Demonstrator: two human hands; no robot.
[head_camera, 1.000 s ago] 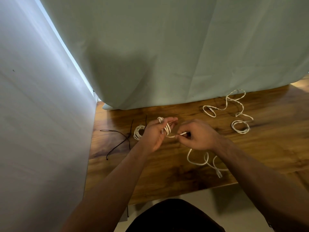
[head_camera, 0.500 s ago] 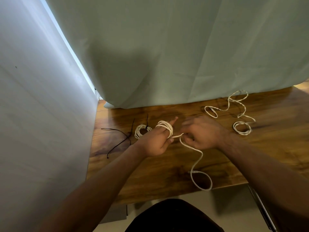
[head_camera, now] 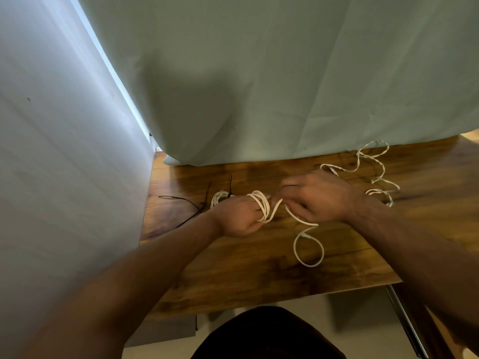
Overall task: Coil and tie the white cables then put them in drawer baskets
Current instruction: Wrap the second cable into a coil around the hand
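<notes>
A white cable (head_camera: 262,206) is wound in several turns around the fingers of my left hand (head_camera: 237,216), which rests fisted on the wooden table (head_camera: 246,268). My right hand (head_camera: 318,196), blurred, pinches the same cable just to the right; its free end lies in a loop (head_camera: 308,248) on the table below that hand. A coiled white cable (head_camera: 219,197) with a black tie lies just behind my left hand. Another loose white cable (head_camera: 368,158) sprawls at the back right, partly hidden by my right wrist.
Thin black ties (head_camera: 189,204) lie on the table's left part. A pale green curtain (head_camera: 259,86) hangs over the table's back edge, and a white wall (head_camera: 64,151) stands close on the left. The table's front edge runs near my lap.
More turns of cable sit around my left fingers. My right hand has swung up and over to the right, and the free tail has shortened into a small loop.
</notes>
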